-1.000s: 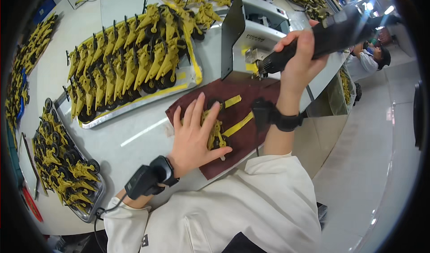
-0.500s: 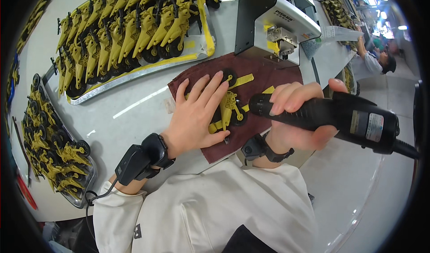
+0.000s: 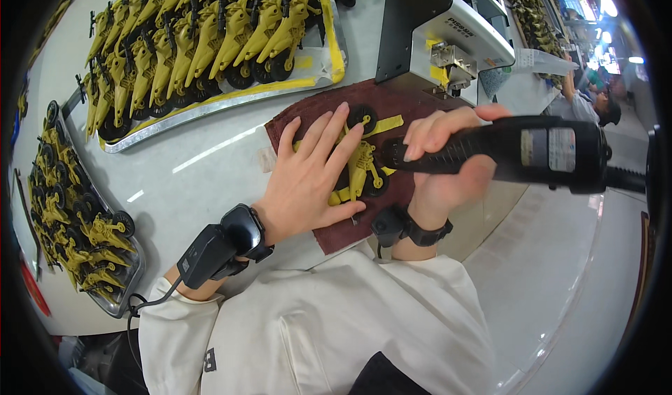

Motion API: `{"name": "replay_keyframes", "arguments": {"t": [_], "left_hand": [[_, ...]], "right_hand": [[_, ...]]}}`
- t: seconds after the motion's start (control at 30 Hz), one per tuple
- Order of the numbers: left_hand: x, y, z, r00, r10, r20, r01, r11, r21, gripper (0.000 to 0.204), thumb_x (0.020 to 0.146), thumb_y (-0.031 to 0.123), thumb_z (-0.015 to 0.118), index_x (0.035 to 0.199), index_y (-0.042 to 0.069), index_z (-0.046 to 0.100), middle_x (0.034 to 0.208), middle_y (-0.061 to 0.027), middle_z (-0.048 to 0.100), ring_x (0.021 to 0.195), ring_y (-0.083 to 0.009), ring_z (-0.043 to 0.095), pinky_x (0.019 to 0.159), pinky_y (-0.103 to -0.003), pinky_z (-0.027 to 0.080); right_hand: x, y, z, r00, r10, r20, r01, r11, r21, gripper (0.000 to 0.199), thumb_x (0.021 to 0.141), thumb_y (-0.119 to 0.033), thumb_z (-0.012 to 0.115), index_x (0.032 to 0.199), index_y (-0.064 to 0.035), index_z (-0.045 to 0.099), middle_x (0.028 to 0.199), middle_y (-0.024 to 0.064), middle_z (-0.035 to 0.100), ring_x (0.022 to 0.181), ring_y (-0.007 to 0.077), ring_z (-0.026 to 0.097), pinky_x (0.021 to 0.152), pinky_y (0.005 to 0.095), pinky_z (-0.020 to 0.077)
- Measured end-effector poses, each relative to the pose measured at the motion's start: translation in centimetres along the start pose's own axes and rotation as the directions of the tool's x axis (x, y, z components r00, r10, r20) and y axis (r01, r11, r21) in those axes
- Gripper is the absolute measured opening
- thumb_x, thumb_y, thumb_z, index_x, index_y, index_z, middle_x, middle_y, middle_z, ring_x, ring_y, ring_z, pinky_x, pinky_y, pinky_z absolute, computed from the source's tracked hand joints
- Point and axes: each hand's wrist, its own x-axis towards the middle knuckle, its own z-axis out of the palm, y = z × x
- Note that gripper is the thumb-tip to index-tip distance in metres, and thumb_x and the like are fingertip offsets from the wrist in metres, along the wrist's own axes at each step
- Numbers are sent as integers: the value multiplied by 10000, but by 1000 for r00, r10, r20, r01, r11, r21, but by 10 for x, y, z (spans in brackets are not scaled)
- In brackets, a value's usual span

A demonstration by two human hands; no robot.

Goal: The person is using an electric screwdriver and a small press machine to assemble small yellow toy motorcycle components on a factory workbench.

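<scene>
A yellow toy motorcycle (image 3: 362, 164) with black wheels lies on a maroon cloth (image 3: 413, 102). My left hand (image 3: 301, 174) rests flat over it, fingers spread, and covers its left part. My right hand (image 3: 448, 185) is closed round a black corded electric screwdriver (image 3: 504, 150), which lies nearly level across the view. The screwdriver's front end is at the right side of the motorcycle. I cannot tell whether its bit touches the toy. Strips of yellow tape (image 3: 389, 123) show on the cloth beside the motorcycle.
Rows of yellow motorcycles fill a metal tray (image 3: 210, 103) at the far left. A smaller tray (image 3: 142, 272) at the left holds more in a heap. Beyond the cloth stands a white-and-black boxy machine (image 3: 455, 34). Another person (image 3: 591, 104) is at the far right.
The screwdriver's rear end has swung farther from me, so its body lies more level. Its front end has shifted slightly left. My left hand stays on the motorcycle.
</scene>
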Motion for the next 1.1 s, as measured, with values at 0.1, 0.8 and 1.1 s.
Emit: {"name": "replay_keyframes", "arguments": {"t": [0.1,0.8,1.1], "left_hand": [[1,-4,1,1000,-2,1,2,999,38,951,622,483,733,1380,55,349,1455,-187,293,1288,-339,342,1046,-534,206],[-1,-3,-2,999,-8,-44,6,999,-39,1023,584,445,781,1376,-3,312,1445,-172,313,1286,-323,351,1065,-503,213],[-9,-3,1,999,-22,-33,22,1000,-18,1015,590,468,771,1374,2,323,1451,-168,309,1279,-318,361,1052,-515,224]], "right_hand": [[4,1,3,994,42,102,-49,997,62,601,828,-517,626,1173,-87,385,695,75,515,507,189,507,507,329,435],[22,-26,-10,941,-337,-24,337,942,3,728,877,-499,563,1313,-12,243,699,153,557,494,249,554,465,354,474],[103,-19,-22,909,-298,-292,209,931,-299,446,897,-303,547,1157,30,406,583,79,512,437,178,504,437,290,445]]}}
